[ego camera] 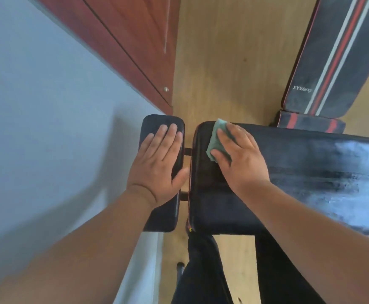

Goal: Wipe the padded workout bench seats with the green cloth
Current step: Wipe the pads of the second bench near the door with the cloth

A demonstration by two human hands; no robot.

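Fingers (225, 139) of your right hand (239, 159) lie straight and spread, pressing the green cloth (217, 137) flat rather than curling round it; fingers (168, 130) of your left hand (157, 163) are likewise straight and together, palm down, holding nothing.

Largest under them is the long bench pad (299, 183), dark and worn pale toward its far right end. It stretches away to the right of your right fingers, and your right forearm crosses its near edge. To the left of your left fingers runs a pale grey-blue wall (36, 106), with reddish wooden cabinet doors (135, 40) beyond the fingertips and a small knob (166, 89) on them. Wood-look floor (234, 62) fills the space ahead of both hands. Ahead and to the right of your right fingers lies a second bench (337, 62) — dark, with red and white stripes and white lettering near its closest end.

Your left palm and fingers rest on the small bench pad (163, 207), a narrow dark cushion set just beside the long pad, with two short brackets (186, 151) showing in the gap between them. Your thumb reaches toward that gap.

The green cloth sits on the long pad's far left corner — folded small, mostly beneath your right fingers, with its edges showing past the fingertips and thumb. Below the pads, dark trouser legs (203, 270) stand on the floor.
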